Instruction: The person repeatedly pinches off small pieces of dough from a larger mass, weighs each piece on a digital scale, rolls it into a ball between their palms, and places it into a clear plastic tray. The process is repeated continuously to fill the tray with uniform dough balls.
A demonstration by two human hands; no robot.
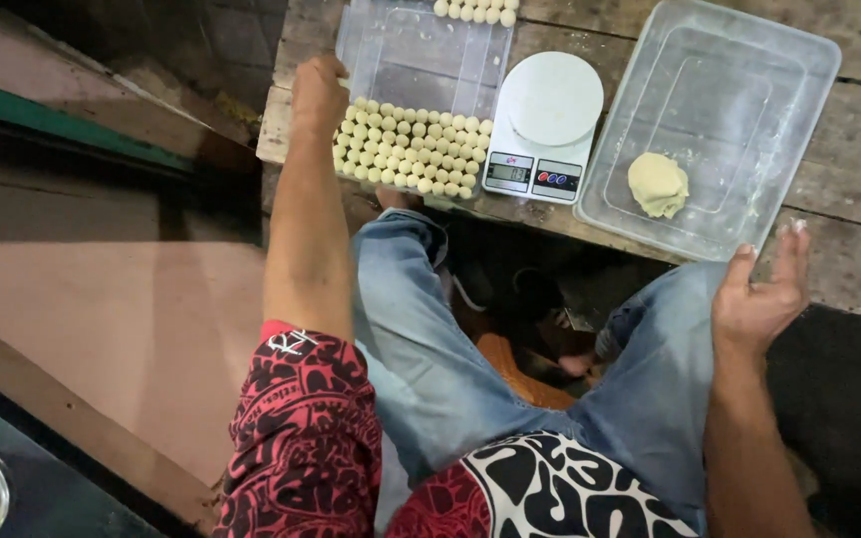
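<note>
Head view, looking down past the person's knees. Left hand (319,92), upper left of the frame: fingers curled over the left edge of a clear plastic tray (421,60), grip closed on that rim. Tray sits on the wooden bench (849,179) and carries rows of small pale dough balls (409,147) packed along its near side; more balls at its far end, top centre. Right hand (761,289), lower right: fingers spread and apart, holding nothing, just beside the near corner of a larger clear tub (719,60). Tub holds one pale dough lump (658,184). White digital scale (546,125) stands between tray and tub, platform bare.
</note>
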